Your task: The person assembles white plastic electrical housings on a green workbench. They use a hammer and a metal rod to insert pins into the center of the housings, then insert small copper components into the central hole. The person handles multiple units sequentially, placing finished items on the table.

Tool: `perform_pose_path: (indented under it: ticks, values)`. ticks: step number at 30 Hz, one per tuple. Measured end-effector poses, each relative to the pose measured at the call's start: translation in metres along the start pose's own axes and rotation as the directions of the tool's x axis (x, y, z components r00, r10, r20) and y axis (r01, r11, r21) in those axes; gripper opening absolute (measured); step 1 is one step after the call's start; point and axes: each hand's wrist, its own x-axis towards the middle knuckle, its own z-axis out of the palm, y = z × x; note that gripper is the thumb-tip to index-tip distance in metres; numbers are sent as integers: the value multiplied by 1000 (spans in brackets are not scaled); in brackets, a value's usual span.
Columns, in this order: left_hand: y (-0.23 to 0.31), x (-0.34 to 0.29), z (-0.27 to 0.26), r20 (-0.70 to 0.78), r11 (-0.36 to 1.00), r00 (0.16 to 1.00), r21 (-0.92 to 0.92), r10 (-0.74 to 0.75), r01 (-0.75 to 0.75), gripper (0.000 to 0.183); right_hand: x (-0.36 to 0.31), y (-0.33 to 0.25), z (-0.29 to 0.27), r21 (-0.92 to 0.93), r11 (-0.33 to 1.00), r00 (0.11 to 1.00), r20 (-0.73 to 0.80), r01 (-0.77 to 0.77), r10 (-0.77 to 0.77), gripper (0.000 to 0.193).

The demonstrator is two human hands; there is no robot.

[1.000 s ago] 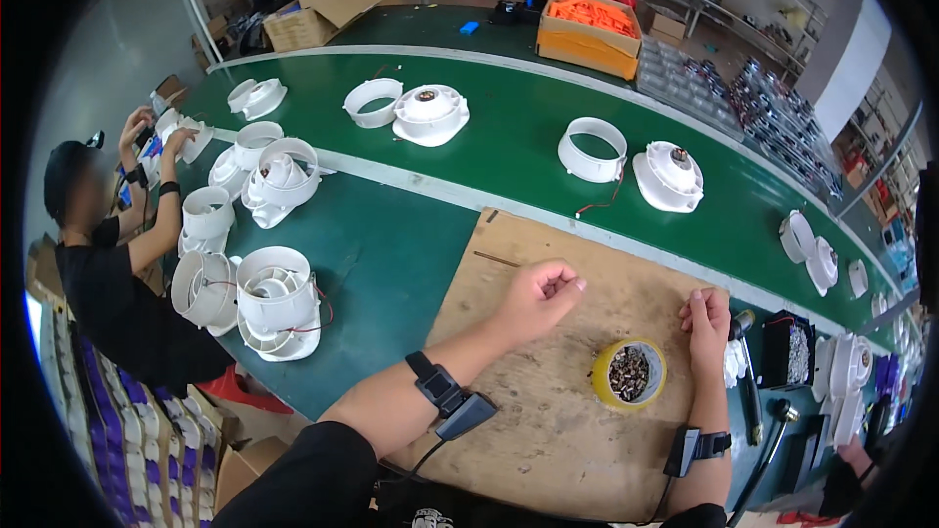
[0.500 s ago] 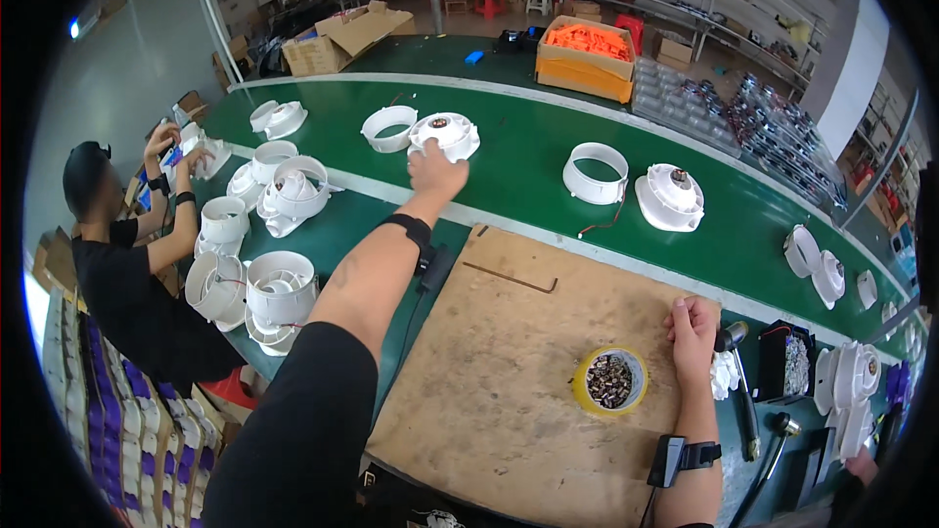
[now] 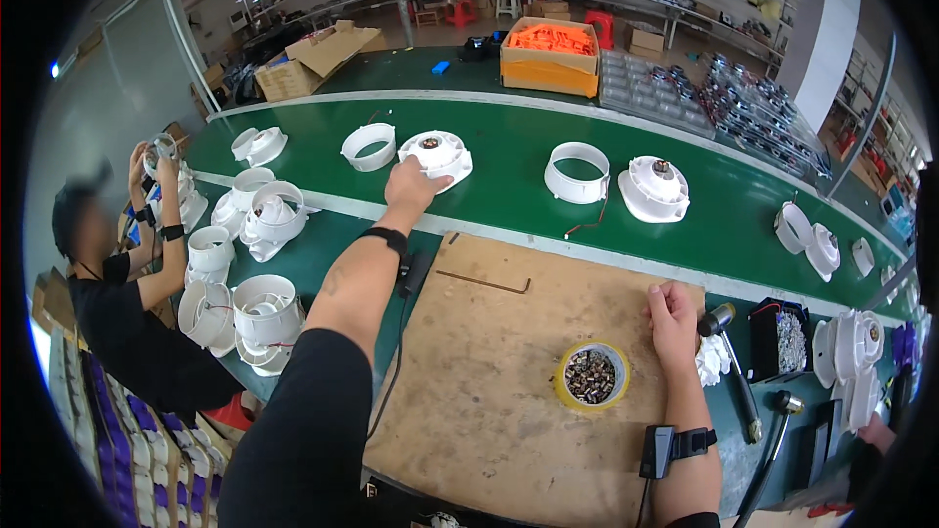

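Observation:
My left hand (image 3: 412, 188) reaches far forward and grips the near side of a white plastic motor housing (image 3: 436, 154) on the green surface. The housing has a dome with a metal part at its centre. Just left of it stands a white ring (image 3: 369, 147) with a thin wire. My right hand (image 3: 673, 321) rests at the right edge of a worn brown board (image 3: 489, 372), its fingers curled in and the thumb up. Whatever lies inside those fingers is hidden. Close by is a yellow tape roll (image 3: 561, 383) filled with small metal pieces (image 3: 592, 375).
A hex key (image 3: 484, 282) lies on the board. Right of it are a mallet (image 3: 734, 362), a second mallet (image 3: 778, 440) and a black box (image 3: 766, 372) of small parts. Another ring (image 3: 558, 181) and housing (image 3: 653, 191) sit farther right. A co-worker (image 3: 127, 303) is at left, beside several white housings.
The view has shifted. My left hand stays at the housing, which sits slightly farther from the ring, and its thumb now stretches along the near edge. The co-worker's hands have risen.

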Motion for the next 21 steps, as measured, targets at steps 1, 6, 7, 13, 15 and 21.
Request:
perform_pose_path:
  ticks: [1, 6, 7, 13, 15, 21]
  values:
    - [4, -14, -11, -30, 997, 996, -15, 78, -79, 54, -1, -1, 2, 3, 1000, 1000, 4, -4, 4, 23]
    - [13, -70, -28, -406, 754, 695, -21, 594, -657, 42, 3, 5, 6, -44, 999, 1000, 3, 16, -16, 25]
    - [24, -86, -34, -427, 727, 673, -52, 604, -685, 42, 3, 5, 6, -50, 999, 1000, 2, 14, -14, 26]
    - [53, -158, -73, -453, 605, 607, -171, 653, -778, 40, 1, 1, 7, -99, 995, 1000, 5, 10, -9, 25]
    - [59, -173, -78, -451, 559, 577, -189, 680, -807, 39, 0, -4, 5, -73, 997, 1000, 9, 9, -8, 24]
    - [69, -206, -86, -366, 464, 511, -213, 778, -860, 37, -12, -49, 26, -91, 947, 949, -39, 308, -313, 11]
